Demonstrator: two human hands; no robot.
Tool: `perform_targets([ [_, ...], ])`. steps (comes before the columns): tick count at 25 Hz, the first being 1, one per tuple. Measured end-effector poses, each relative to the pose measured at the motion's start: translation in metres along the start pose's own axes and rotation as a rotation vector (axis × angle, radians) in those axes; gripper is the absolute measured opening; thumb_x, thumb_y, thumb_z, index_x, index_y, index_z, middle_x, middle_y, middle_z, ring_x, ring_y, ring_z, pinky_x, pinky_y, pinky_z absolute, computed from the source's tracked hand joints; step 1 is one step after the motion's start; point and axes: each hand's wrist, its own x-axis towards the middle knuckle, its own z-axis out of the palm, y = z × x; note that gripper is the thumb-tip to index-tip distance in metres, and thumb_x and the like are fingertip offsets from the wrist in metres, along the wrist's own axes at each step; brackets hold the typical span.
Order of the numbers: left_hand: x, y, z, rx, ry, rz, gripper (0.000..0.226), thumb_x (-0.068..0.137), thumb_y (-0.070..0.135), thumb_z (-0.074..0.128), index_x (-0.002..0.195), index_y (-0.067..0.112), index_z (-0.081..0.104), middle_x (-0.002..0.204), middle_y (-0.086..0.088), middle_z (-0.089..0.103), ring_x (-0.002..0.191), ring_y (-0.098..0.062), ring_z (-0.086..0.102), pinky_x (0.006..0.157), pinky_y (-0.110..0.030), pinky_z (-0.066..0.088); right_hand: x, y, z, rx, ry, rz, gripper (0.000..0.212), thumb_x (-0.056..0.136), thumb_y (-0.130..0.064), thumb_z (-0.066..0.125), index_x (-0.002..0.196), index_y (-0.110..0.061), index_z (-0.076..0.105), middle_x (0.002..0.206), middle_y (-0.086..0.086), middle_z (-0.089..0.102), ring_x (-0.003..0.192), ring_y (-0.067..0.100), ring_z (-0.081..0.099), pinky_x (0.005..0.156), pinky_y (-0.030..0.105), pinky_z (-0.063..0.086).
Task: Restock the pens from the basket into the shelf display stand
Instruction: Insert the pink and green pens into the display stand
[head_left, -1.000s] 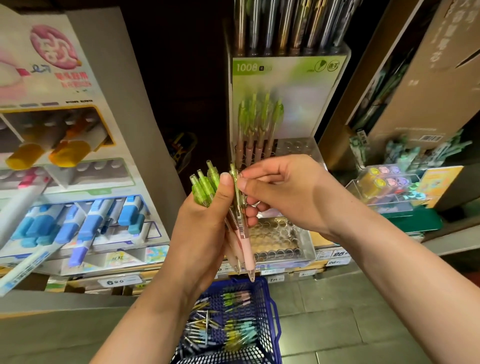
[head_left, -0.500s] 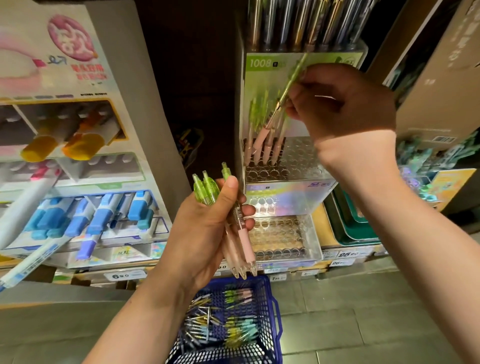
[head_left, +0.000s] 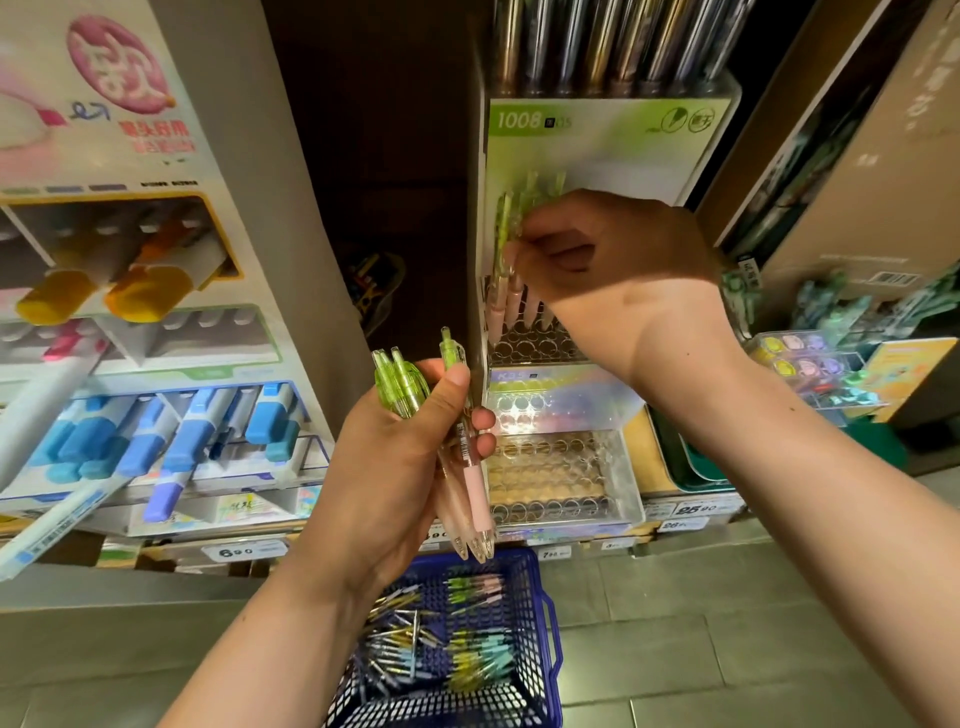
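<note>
Left hand (head_left: 395, 467) grips a bunch of green-topped, pink-gripped clear pens (head_left: 404, 387) above the blue plastic basket (head_left: 546, 623), while right hand (head_left: 618, 265) pinches one matching green-and-pink pen (head_left: 503, 228) upright at the clear perforated display stand (head_left: 550, 348).

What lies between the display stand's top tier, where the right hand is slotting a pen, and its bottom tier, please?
A middle tier of empty round holes lies there, as the head view shows; no pens stand in it.

One basket (head_left: 530, 597) at 6 o'clock, its loose pens (head_left: 467, 654) uncountable. Three green-topped pens (head_left: 475, 488), perhaps four, in left hand (head_left: 384, 478).
</note>
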Motion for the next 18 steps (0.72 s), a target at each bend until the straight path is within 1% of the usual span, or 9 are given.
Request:
perform_targets([
  [1, 0.0, 0.0, 0.0, -0.001, 0.009, 0.009, 0.013, 0.096, 0.019, 0.063, 0.103, 0.009, 0.059, 0.075, -0.012, 0.058, 0.067, -0.02, 0.059, 0.065, -0.029, 0.057, 0.0, 0.0, 0.0, -0.015, -0.01, 0.015, 0.009, 0.09, -0.035, 0.069, 0.095, -0.03, 0.075, 0.068, -0.026, 0.06, 0.072, -0.018, 0.057, 0.074, -0.007, 0.036],
  [3, 0.0, 0.0, 0.002, -0.01, 0.028, 0.016, 0.015, 0.094, 0.02, 0.065, 0.104, 0.009, 0.061, 0.083, -0.015, 0.059, 0.069, -0.02, 0.063, 0.068, -0.03, 0.059, -0.002, -0.001, 0.0, -0.057, -0.059, 0.066, 0.012, 0.091, -0.04, 0.067, 0.096, -0.032, 0.075, 0.074, -0.023, 0.065, 0.071, -0.012, 0.057, 0.069, -0.007, 0.035],
  [5, 0.0, 0.001, 0.005, -0.024, 0.041, 0.024, 0.02, 0.092, 0.021, 0.068, 0.106, 0.008, 0.063, 0.091, -0.018, 0.059, 0.071, -0.022, 0.066, 0.068, -0.03, 0.059, -0.007, 0.001, 0.001, -0.115, -0.152, 0.149, 0.015, 0.093, -0.046, 0.063, 0.094, -0.037, 0.073, 0.083, -0.018, 0.073, 0.073, -0.002, 0.064, 0.066, 0.001, 0.041],
  [7, 0.0, 0.001, 0.008, -0.019, 0.041, 0.05, 0.02, 0.086, 0.024, 0.07, 0.1, 0.011, 0.068, 0.089, -0.017, 0.064, 0.071, -0.022, 0.067, 0.067, -0.03, 0.058, -0.019, 0.004, 0.002, -0.115, -0.265, 0.204, 0.019, 0.094, -0.049, 0.057, 0.083, -0.039, 0.069, 0.079, -0.014, 0.073, 0.073, 0.002, 0.066, 0.06, 0.01, 0.046],
  [9, 0.0, 0.001, 0.012, 0.007, 0.007, 0.082, 0.019, 0.085, 0.026, 0.07, 0.098, 0.013, 0.073, 0.084, -0.013, 0.07, 0.072, -0.02, 0.067, 0.067, -0.029, 0.058, -0.032, 0.005, 0.003, 0.158, -0.364, 0.29, 0.017, 0.092, -0.047, 0.064, 0.082, -0.036, 0.074, 0.076, -0.012, 0.075, 0.065, -0.003, 0.065, 0.053, 0.013, 0.048],
  [11, 0.0, -0.001, 0.014, 0.023, -0.027, 0.105, 0.024, 0.085, 0.028, 0.069, 0.101, 0.011, 0.075, 0.082, -0.01, 0.071, 0.072, -0.019, 0.067, 0.067, -0.028, 0.057, -0.039, 0.002, 0.001, 0.454, -0.433, 0.384, 0.011, 0.089, -0.035, 0.072, 0.092, -0.026, 0.078, 0.073, -0.012, 0.076, 0.058, -0.005, 0.065, 0.05, 0.009, 0.046],
  [12, 0.001, -0.001, 0.015, 0.028, -0.031, 0.111, 0.026, 0.086, 0.029, 0.068, 0.102, 0.011, 0.076, 0.082, -0.01, 0.071, 0.073, -0.019, 0.067, 0.067, -0.028, 0.057, -0.04, 0.004, 0.0, 0.528, -0.452, 0.403, 0.012, 0.089, -0.029, 0.074, 0.097, -0.021, 0.077, 0.07, -0.011, 0.075, 0.055, -0.004, 0.064, 0.049, 0.008, 0.046],
  [16, 0.0, -0.003, 0.016, 0.102, -0.012, 0.138, 0.036, 0.089, 0.043, 0.065, 0.097, 0.011, 0.078, 0.08, -0.012, 0.073, 0.071, -0.021, 0.07, 0.066, -0.028, 0.058, -0.039, 0.01, -0.001, 0.562, -0.426, 0.407, 0.023, 0.086, -0.027, 0.077, 0.106, -0.015, 0.076, 0.066, -0.009, 0.072, 0.052, -0.002, 0.06, 0.057, 0.012, 0.049],
  [18, -0.001, -0.004, 0.017, 0.124, 0.037, 0.137, 0.04, 0.09, 0.05, 0.061, 0.08, 0.015, 0.077, 0.071, -0.007, 0.069, 0.067, -0.021, 0.071, 0.062, -0.03, 0.058, -0.035, 0.01, -0.002, 0.651, -0.312, 0.421, 0.014, 0.086, -0.021, 0.077, 0.098, -0.013, 0.076, 0.072, -0.003, 0.076, 0.058, 0.006, 0.065, 0.067, 0.022, 0.057],
])
